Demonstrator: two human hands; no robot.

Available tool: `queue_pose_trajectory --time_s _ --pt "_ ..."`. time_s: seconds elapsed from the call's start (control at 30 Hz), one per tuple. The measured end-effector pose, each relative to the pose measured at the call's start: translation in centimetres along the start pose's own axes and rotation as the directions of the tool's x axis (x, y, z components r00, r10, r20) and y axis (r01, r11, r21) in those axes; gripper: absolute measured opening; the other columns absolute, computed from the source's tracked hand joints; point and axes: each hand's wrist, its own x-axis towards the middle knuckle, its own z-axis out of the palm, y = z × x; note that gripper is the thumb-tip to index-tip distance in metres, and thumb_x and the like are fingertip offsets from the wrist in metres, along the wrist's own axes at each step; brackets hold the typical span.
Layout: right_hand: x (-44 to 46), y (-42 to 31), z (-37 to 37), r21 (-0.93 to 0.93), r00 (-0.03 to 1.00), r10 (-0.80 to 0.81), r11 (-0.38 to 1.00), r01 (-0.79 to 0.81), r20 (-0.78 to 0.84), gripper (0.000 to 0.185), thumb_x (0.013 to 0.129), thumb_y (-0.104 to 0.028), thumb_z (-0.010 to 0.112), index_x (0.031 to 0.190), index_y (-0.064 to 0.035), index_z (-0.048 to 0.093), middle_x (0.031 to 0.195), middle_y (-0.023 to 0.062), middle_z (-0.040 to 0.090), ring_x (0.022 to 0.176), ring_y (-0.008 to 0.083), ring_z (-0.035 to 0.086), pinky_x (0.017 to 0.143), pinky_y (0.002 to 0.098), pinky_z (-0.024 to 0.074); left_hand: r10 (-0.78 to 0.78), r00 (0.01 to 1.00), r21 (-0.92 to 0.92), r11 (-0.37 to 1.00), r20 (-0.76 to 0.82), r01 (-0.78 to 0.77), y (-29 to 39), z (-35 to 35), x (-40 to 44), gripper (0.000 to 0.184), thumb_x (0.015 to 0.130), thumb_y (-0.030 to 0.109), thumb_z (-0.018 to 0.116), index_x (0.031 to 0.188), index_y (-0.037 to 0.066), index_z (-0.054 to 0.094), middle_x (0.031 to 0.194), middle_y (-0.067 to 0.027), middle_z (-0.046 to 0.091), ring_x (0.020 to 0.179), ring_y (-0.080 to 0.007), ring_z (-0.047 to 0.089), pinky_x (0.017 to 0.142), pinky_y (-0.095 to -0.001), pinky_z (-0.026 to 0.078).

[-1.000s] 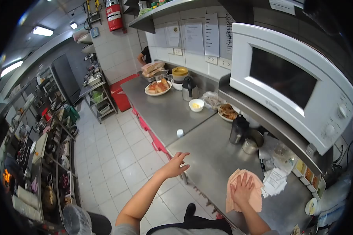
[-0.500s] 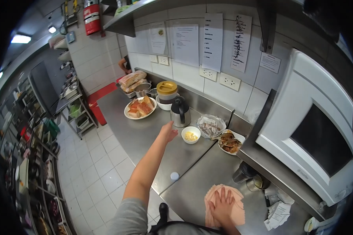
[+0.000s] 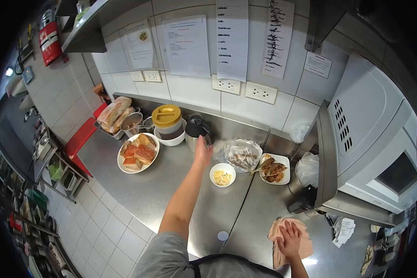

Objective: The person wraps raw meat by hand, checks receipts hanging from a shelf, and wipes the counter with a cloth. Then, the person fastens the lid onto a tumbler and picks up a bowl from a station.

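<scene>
My left hand (image 3: 203, 149) is at the front of the steel jug with a black lid (image 3: 197, 129), near its handle; whether the fingers close on it is hidden. My right hand (image 3: 290, 238) lies flat, fingers spread, on a peach cloth (image 3: 306, 245) on the steel counter (image 3: 180, 185). Right of the jug are a white bowl of yellow food (image 3: 222, 175), a clear plastic bag of food (image 3: 242, 155) and a square dish of cooked food (image 3: 275, 169). To its left stand a yellow-lidded container (image 3: 167, 121) and a plate of reddish food pieces (image 3: 138, 153).
A white microwave (image 3: 380, 125) sits on a raised shelf (image 3: 356, 204) at the right. A small white round item (image 3: 223, 236) lies near the counter's front edge. Papers (image 3: 343, 231) are beyond the cloth. A person's arm (image 3: 101, 91) shows at the back left.
My left arm has reached forward from the counter's front edge to the jug. My right hand stays on the cloth. The view has turned toward the wall and back of the counter.
</scene>
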Motion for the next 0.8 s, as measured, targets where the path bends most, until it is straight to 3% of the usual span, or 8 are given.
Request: queue_pose_trajectory --time_s 0.07,0.17,0.27,0.37,0.57,0.67,0.73,0.8 --pt "0.1 0.1 0.2 0.003 1.000 0.028 1.000 -0.028 0.004 0.044 0.079 -0.034 0.063 0.118 -0.0149 0.063 0.142 0.0065 0.047 0.130 0.0324 0.038 0.104 0.0499 0.0259 0.172 0.977 0.340 0.918 0.124 -0.205 -2.3 -2.1 -1.1 0.080 0.091 0.050 0.054 0.150 0.011 0.017 0.152 -0.0283 0.015 0.142 -0.0382 0.018 0.114 -0.0506 0.017" --pt "0.6 0.0 0.2 0.005 0.998 0.068 0.998 -0.068 0.010 0.044 0.079 -0.033 0.063 0.119 -0.0145 0.062 0.143 0.0068 0.046 0.130 0.0332 0.038 0.104 0.0500 0.0257 0.264 0.874 0.780 0.396 0.409 -0.484 -4.3 -3.9 -8.4 0.096 0.073 0.038 0.078 0.148 0.011 0.025 0.152 -0.0244 0.016 0.140 -0.0365 0.023 0.112 -0.0474 0.026" --pt "1.1 -0.4 -0.1 -0.008 0.995 0.094 0.996 -0.094 0.024 0.045 0.080 -0.032 0.061 0.121 -0.0143 0.060 0.144 0.0071 0.044 0.131 0.0335 0.037 0.104 0.0503 0.0254 0.155 0.856 0.827 0.222 0.493 -0.517 -4.4 -3.2 -12.6 0.102 0.063 0.032 0.084 0.145 0.009 0.028 0.148 -0.0285 0.020 0.133 -0.0430 0.032 0.109 -0.0455 0.033" --pt "1.2 -0.1 0.3 -0.030 0.993 0.116 0.993 -0.115 0.028 0.044 0.081 -0.033 0.060 0.121 -0.0143 0.060 0.144 0.0069 0.044 0.131 0.0337 0.036 0.104 0.0503 0.0252 0.217 0.868 0.791 0.358 0.446 -0.496 -4.9 -3.9 -10.8 0.102 0.060 0.021 0.085 0.143 0.005 0.028 0.143 -0.0287 0.026 0.129 -0.0446 0.036 0.106 -0.0440 0.037" --pt "1.5 -0.6 0.2 -0.082 0.992 0.119 0.990 -0.115 0.040 0.045 0.084 -0.034 0.056 0.123 -0.0118 0.058 0.146 0.0092 0.041 0.131 0.0350 0.035 0.104 0.0509 0.0250 0.437 0.820 0.775 0.343 0.370 -0.531 -4.5 -5.9 -5.0 0.107 0.058 0.014 0.086 0.143 -0.002 0.023 0.139 -0.0257 0.036 0.130 -0.0397 0.038 0.108 -0.0429 0.036" --pt "1.8 -1.5 1.4 -0.193 0.972 0.212 0.963 -0.190 0.100 0.058 0.087 -0.038 0.052 0.135 -0.0059 0.046 0.152 0.0156 0.028 0.139 0.0412 0.022 0.108 0.0554 0.0185 0.430 0.807 0.689 0.437 0.406 -0.579 -4.5 -6.4 -2.2 0.100 0.066 0.011 0.081 0.143 -0.006 0.020 0.144 -0.0287 0.029 0.135 -0.0421 0.030 0.111 -0.0425 0.029" --pt "3.3 -3.9 2.9 -0.249 0.933 0.324 0.927 -0.281 0.156 0.072 0.089 -0.044 0.050 0.144 -0.0021 0.031 0.155 0.0186 0.018 0.142 0.0444 0.010 0.110 0.0590 0.0122 0.507 0.775 0.721 0.364 0.377 -0.589 -6.2 -6.4 -2.1 0.094 0.071 0.007 0.076 0.143 -0.007 0.018 0.147 -0.0306 0.024 0.138 -0.0436 0.023 0.114 -0.0439 0.024" --pt "5.5 -6.6 4.7 -0.223 0.942 0.280 0.945 -0.237 0.183 0.074 0.089 -0.046 0.050 0.145 -0.0023 0.029 0.155 0.0186 0.018 0.142 0.0445 0.011 0.110 0.0592 0.0117 0.535 0.768 0.762 0.312 0.352 -0.567 -6.2 -5.5 -4.8 0.087 0.076 0.005 0.069 0.144 -0.007 0.017 0.149 -0.0328 0.017 0.140 -0.0453 0.015 0.115 -0.0459 0.019"
